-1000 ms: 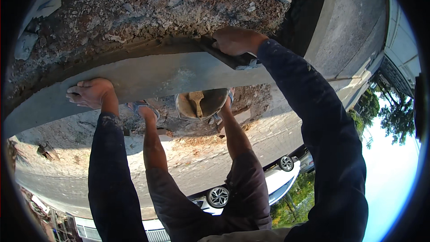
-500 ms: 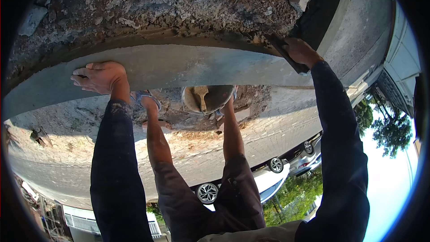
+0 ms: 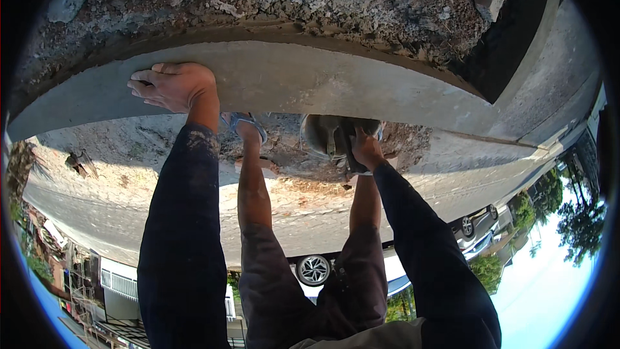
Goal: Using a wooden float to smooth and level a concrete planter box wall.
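Observation:
My left hand (image 3: 175, 85) rests on the smooth grey cement top of a low wall (image 3: 284, 77), fingers stretched out and holding nothing. Below the wall, at a bucket (image 3: 314, 130) between my feet, my right hand (image 3: 367, 150) grips a dark, flat plastering float (image 3: 351, 148). The float's far end reaches over the bucket's opening, and its edge is partly hidden by my fingers. A brush (image 3: 331, 141) leans inside the bucket, next to the float.
Rough soil with rubble lies beyond the wall, including a broken brick (image 3: 489, 0) and a stone chunk (image 3: 70, 1). Near my sandalled feet are brick pieces (image 3: 261, 167). Paving (image 3: 129, 210) stretches behind me to a parked white car (image 3: 314, 270).
My right hand has brought the float from the wall's right end down and left to the bucket. My left hand stays on the wall top; the whole view has shifted.

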A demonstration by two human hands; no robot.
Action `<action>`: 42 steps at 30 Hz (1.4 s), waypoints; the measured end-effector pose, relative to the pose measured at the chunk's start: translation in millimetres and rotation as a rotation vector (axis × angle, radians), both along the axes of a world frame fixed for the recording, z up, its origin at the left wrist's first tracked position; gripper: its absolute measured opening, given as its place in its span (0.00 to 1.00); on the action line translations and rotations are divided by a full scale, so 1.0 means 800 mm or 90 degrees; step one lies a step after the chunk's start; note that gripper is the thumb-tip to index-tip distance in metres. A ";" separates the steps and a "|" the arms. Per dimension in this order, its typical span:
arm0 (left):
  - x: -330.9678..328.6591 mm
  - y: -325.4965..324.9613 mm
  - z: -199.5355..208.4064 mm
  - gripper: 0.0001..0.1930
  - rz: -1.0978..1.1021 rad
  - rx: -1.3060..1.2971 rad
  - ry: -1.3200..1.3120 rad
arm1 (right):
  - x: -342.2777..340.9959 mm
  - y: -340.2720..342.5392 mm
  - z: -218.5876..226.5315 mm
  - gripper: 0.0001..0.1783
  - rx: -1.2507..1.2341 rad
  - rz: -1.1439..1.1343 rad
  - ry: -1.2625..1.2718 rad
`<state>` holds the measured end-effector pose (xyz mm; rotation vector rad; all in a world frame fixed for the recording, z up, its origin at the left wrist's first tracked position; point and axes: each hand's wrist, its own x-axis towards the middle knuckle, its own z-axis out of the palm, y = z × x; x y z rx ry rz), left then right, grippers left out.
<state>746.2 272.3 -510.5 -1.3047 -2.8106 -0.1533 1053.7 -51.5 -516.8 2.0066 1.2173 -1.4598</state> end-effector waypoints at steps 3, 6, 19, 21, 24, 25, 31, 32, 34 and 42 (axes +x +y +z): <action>0.025 0.000 -0.004 0.34 0.025 -0.001 -0.049 | 0.031 -0.006 -0.088 0.26 -0.033 -0.054 -0.084; 0.022 0.004 0.000 0.34 0.044 -0.001 -0.034 | 0.013 -0.005 -0.111 0.27 -0.062 -0.115 -0.109; 0.004 -0.001 0.015 0.33 0.006 0.013 -0.065 | -0.016 -0.014 0.146 0.32 0.106 -0.118 0.035; -0.003 -0.005 0.014 0.32 0.021 0.019 -0.092 | -0.032 0.015 0.187 0.32 0.177 -0.096 0.031; -0.021 -0.011 0.040 0.32 0.018 0.024 -0.213 | -0.041 0.073 0.225 0.32 0.288 -0.056 0.000; -0.033 -0.009 0.052 0.32 -0.001 0.028 -0.285 | -0.047 0.096 0.237 0.33 0.332 -0.041 -0.008; -0.248 0.081 0.067 0.32 0.060 0.075 -0.181 | -0.079 0.297 0.229 0.30 0.507 0.115 -0.031; -0.282 0.102 0.055 0.33 0.078 0.079 -0.160 | -0.080 0.330 0.218 0.30 0.496 0.125 -0.071; -0.384 0.132 0.040 0.36 0.090 -0.014 -0.064 | -0.112 0.365 0.198 0.30 0.491 0.127 -0.084; -0.532 0.201 0.018 0.35 0.036 -0.127 0.015 | -0.368 0.426 0.160 0.44 0.572 0.483 0.095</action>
